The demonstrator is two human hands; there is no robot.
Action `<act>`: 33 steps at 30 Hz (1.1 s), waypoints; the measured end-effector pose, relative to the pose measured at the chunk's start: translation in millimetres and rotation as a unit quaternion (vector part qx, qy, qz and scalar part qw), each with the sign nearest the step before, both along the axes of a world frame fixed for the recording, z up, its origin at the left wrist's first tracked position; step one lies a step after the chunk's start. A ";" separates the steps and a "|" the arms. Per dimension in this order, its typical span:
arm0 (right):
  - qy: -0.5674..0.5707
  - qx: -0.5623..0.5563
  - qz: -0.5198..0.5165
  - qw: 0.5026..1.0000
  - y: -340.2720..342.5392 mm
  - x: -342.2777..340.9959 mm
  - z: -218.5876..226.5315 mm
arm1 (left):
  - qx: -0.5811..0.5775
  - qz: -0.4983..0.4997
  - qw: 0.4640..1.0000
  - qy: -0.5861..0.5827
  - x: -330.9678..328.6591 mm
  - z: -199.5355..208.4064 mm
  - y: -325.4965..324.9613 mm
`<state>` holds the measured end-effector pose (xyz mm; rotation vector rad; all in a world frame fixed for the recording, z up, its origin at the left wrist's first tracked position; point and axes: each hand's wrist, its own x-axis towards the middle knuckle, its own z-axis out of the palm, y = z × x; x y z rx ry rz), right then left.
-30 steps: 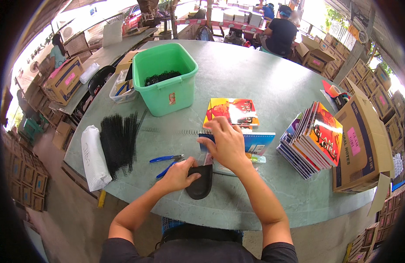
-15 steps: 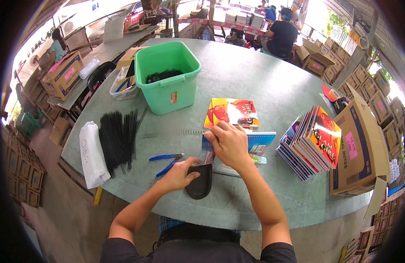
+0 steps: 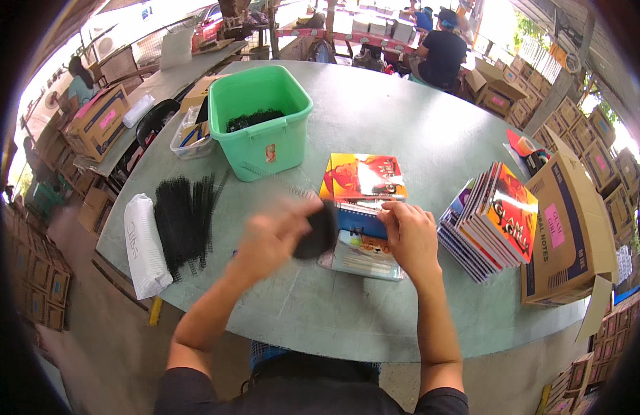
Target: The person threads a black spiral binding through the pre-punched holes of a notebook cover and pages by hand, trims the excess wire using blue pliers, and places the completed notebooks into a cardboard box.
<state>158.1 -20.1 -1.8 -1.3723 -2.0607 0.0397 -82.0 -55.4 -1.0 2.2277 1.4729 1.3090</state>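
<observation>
A blue-covered notebook [image 3: 354, 220] lies in front of me, its near edge pinched between the thumb and fingers of my right hand [image 3: 411, 234]. At its left, my left hand [image 3: 278, 232] is smeared by motion, so its grip is unclear. Right beside those fingers is a rounded black piece [image 3: 318, 234], also blurred. A thin dark spiral coil [image 3: 275, 181] slants up and left from the notebook's left end. Below the blue notebook are pale plastic-covered items [image 3: 368, 257]. A red and yellow notebook [image 3: 365, 176] lies just beyond.
Black coils [image 3: 185, 221] lie beside a white wrapped roll [image 3: 145, 245] at left. A green bin [image 3: 261, 142] holds more coils. At right, stacked notebooks [image 3: 496, 214] stand beside an open carton [image 3: 572, 228]. Other people [image 3: 441, 54] sit farther back.
My left hand has lifted away and forward, with the black piece shifting the same way. The coil has swung upward. My right hand has moved right and nearer along the notebook, which has tipped flatter.
</observation>
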 end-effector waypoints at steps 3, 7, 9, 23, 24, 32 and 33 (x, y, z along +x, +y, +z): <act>-0.003 0.019 0.015 1.000 0.4 7.5 -7.7 | -0.014 -0.009 1.000 0.025 1.2 -9.6 5.6; 0.030 0.016 0.029 0.999 0.6 5.6 -10.6 | 0.024 -0.080 0.996 0.037 -0.6 -11.1 9.6; 0.031 0.026 0.042 0.998 -0.1 0.1 -6.4 | 0.065 0.003 0.998 -0.010 3.6 -5.4 10.6; -0.004 0.084 0.038 0.996 -2.9 -0.9 -12.7 | 0.030 0.004 0.964 -0.263 21.6 22.0 17.5; -0.022 0.091 0.038 0.995 -3.8 -1.8 -11.3 | 0.039 0.035 0.987 -0.152 27.4 23.0 15.2; 0.334 -0.162 0.046 0.927 -8.7 56.6 -12.2 | 0.009 -0.080 0.996 -0.047 37.3 -2.2 26.8; 0.445 -0.234 0.099 0.859 -7.2 60.3 -20.1 | 0.013 -0.098 0.995 0.007 41.5 -9.2 28.6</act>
